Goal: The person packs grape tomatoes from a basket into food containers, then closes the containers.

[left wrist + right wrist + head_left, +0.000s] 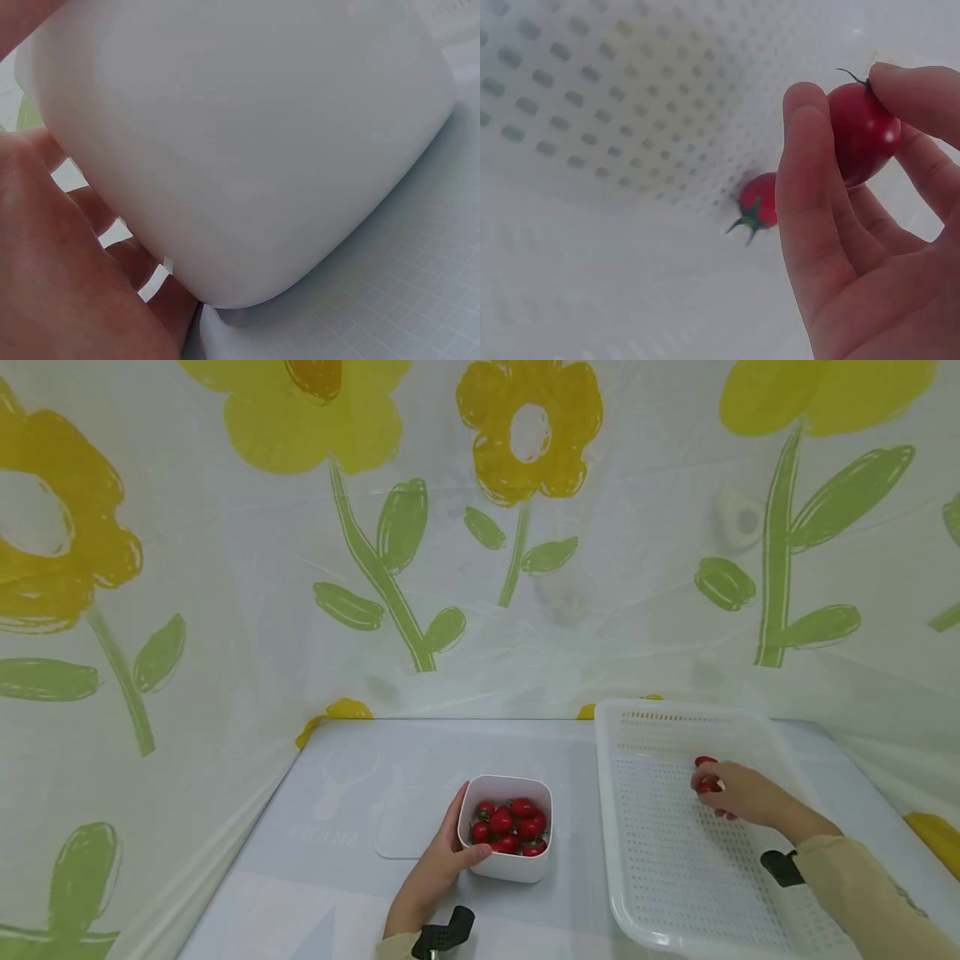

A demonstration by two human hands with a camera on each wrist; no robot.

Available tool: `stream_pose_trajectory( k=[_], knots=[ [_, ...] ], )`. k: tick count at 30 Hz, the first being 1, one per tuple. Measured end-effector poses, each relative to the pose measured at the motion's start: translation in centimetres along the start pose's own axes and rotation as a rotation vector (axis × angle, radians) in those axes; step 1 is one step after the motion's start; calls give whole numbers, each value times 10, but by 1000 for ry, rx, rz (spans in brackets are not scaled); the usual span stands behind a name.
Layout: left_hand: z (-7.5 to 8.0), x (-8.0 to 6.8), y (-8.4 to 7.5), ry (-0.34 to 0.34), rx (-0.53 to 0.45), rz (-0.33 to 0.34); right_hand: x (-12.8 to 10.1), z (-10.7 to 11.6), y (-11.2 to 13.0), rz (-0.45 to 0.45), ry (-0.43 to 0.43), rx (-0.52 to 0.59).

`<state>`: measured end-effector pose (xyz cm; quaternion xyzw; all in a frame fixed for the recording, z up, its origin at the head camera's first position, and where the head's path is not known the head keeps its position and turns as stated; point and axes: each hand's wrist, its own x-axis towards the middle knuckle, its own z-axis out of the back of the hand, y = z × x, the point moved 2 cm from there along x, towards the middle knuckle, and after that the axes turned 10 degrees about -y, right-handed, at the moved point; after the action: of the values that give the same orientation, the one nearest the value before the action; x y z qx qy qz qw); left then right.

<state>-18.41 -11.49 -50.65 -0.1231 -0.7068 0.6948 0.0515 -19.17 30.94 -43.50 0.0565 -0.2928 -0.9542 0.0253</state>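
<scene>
My left hand (441, 865) grips the near left side of a white square container (504, 868), thumb at the rim and fingers along the wall. Several red cherry tomatoes (501, 821) lie inside it. Over the white perforated basket (609, 827), my right hand (753, 797) pinches one cherry tomato (861, 133) between thumb and fingers, its thin stem showing on top. A second tomato (757, 201) with a green calyx lies in the basket, partly hidden behind the fingers in the right wrist view. The container's wall fills most of the left wrist view.
A flat white square lid (397, 827) lies on the table left of the container. The basket stands at the right of the white table (300, 877). A flower-printed curtain (247, 610) hangs behind and along the sides.
</scene>
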Motion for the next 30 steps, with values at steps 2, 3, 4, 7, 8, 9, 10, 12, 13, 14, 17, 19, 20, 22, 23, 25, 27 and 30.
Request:
stream_pose_trajectory(
  k=[2, 3, 4, 7, 8, 9, 10, 12, 13, 14, 17, 19, 20, 22, 23, 25, 27, 30],
  knots=[
    [1, 0, 0, 3, -3, -5, -2, 2, 8, 39, -10, 15],
    [1, 0, 1, 3, -2, -5, -3, 2, 12, 59, -18, 24],
    [1, 0, 1, 4, -1, -6, -4, 3, 16, 73, -25, 33],
    [2, -1, 1, 0, 7, -2, -8, 4, 26, 103, -49, 64],
    [2, -1, 1, -2, 10, 3, -9, 4, 30, 111, -59, 69],
    [2, -1, 1, -3, 13, 4, -10, 4, 33, 117, -67, 74],
    [3, -1, 1, -4, 14, 4, -11, 4, 36, 123, -75, 73],
    [3, -1, 1, -4, 16, 4, -14, 4, 43, 133, -94, 76],
    [3, -1, 1, -3, 15, 3, -16, 4, 46, 137, -105, 79],
    [3, -2, 1, -2, 16, 0, -18, 4, 50, 144, -113, 80],
    [4, -2, 1, 0, 15, -3, -25, 3, 59, 148, -141, 79],
    [4, -3, 2, 1, 18, -2, -29, 2, 65, 156, -165, 68],
    [4, -3, 2, 1, 18, -1, -31, 2, 68, 169, -179, 58],
    [4, -4, 2, 6, 19, 2, -35, 0, 73, 194, -211, 40],
    [4, -4, 3, 9, 18, 1, -37, 0, 75, 211, -225, 33],
    [4, -5, 3, 16, 17, -3, -41, -2, 80, 237, -252, 23],
    [5, -5, 3, 23, 11, -10, -46, -3, 85, 258, -269, 24],
    [6, -6, 3, 24, 7, -14, -50, -6, 95, 296, -294, 29]
  ],
)
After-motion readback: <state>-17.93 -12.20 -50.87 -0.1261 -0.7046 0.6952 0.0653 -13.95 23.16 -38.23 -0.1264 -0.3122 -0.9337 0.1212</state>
